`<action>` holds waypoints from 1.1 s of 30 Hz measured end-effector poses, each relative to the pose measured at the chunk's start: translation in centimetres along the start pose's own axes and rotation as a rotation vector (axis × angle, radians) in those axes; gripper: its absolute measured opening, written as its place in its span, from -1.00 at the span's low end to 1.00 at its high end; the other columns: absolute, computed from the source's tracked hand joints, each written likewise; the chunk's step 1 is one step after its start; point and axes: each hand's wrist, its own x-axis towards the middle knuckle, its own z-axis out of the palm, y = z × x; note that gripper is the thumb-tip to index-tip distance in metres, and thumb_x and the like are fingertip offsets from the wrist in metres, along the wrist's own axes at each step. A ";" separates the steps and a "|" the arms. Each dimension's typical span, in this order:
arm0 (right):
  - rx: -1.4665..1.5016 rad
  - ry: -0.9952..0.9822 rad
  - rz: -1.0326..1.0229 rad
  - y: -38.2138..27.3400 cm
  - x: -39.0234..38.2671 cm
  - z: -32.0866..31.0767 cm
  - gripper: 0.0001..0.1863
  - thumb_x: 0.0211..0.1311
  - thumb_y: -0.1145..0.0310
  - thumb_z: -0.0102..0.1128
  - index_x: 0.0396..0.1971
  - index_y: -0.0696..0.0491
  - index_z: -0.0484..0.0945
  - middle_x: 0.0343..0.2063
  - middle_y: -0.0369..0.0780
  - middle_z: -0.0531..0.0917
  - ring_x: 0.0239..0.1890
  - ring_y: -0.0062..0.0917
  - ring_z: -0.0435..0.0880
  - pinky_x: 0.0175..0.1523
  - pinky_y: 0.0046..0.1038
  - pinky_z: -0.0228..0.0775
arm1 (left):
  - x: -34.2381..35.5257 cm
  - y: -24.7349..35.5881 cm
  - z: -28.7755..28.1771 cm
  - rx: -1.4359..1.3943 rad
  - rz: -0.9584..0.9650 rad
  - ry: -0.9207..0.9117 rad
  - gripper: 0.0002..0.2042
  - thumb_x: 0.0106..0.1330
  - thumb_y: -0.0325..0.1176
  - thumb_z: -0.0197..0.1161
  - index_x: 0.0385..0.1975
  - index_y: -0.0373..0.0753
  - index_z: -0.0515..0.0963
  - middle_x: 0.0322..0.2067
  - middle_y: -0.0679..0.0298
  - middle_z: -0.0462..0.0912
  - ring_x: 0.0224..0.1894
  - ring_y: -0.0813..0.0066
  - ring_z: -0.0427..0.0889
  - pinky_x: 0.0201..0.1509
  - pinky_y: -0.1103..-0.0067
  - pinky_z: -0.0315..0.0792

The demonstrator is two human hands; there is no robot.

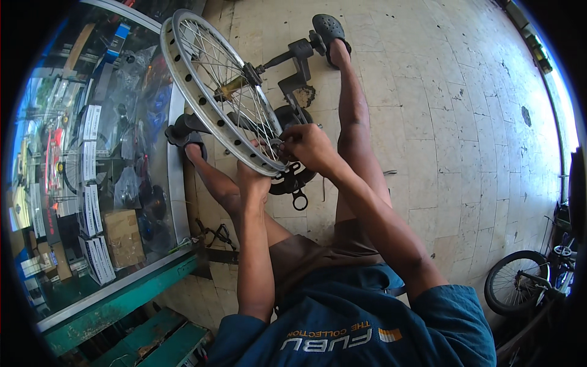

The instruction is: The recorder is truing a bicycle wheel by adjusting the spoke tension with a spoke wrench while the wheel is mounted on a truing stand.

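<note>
1. A person sits on a pale tiled floor (465,122), seen from above, legs stretched forward, working on a spoked bicycle wheel (217,85) that stands tilted in a dark metal stand (296,67) between the legs
2. The right hand (309,145) is at the nearest part of the silver rim, its fingers curled in tightly and pinched narrow around something small there; what it grips is too small to make out
3. The left hand (254,177) comes up from below the same spot, its fingers closed around the lower edge of the rim, holding it; the fingertips are partly hidden behind the spokes
4. Both hands meet at the bottom of the wheel, almost touching each other, just above a dark round part (293,177) of the stand
5. The wheel's far edge rises toward the upper left, very near the metal frame of a glass display case (92,183) filled with packaged parts; there is little room on that side
6. A dark clog (330,30) is on the right foot just beyond the stand, and a sandal (186,137) on the left foot lies against the case
7. To the right the floor stretches open; another bicycle wheel (516,281) stands well apart at the lower right edge
</note>
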 end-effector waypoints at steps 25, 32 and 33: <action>-0.193 -0.084 -0.204 -2.6 0.2 -1.4 -0.72 0.06 0.33 0.25 -0.27 0.14 0.76 -0.42 -0.10 0.76 -0.39 -0.23 0.71 -0.19 -0.27 0.55 | 0.4 -0.7 -0.1 -0.356 -0.270 0.010 -0.23 0.20 -0.69 0.30 0.36 0.04 0.13 0.17 0.24 0.32 0.04 0.42 0.51 -0.01 0.50 0.56; -0.218 -0.061 -0.242 -2.8 0.4 -1.5 -0.72 0.06 0.36 0.24 -0.26 0.17 0.75 -0.41 -0.08 0.76 -0.41 -0.24 0.71 -0.21 -0.28 0.54 | 0.4 -2.8 -0.3 -0.464 -0.132 -0.150 -0.70 0.38 -0.51 0.26 0.09 -0.31 0.55 -0.18 0.28 0.69 -0.19 0.60 0.64 -0.13 0.71 0.53; -0.212 -0.052 -0.240 -2.9 0.3 -1.4 -0.72 0.06 0.36 0.24 -0.26 0.18 0.75 -0.41 -0.08 0.76 -0.42 -0.24 0.71 -0.22 -0.28 0.54 | 0.6 -3.5 -0.4 -0.468 -0.152 -0.170 -0.70 0.37 -0.51 0.26 0.09 -0.32 0.54 -0.18 0.28 0.70 -0.20 0.59 0.64 -0.13 0.71 0.52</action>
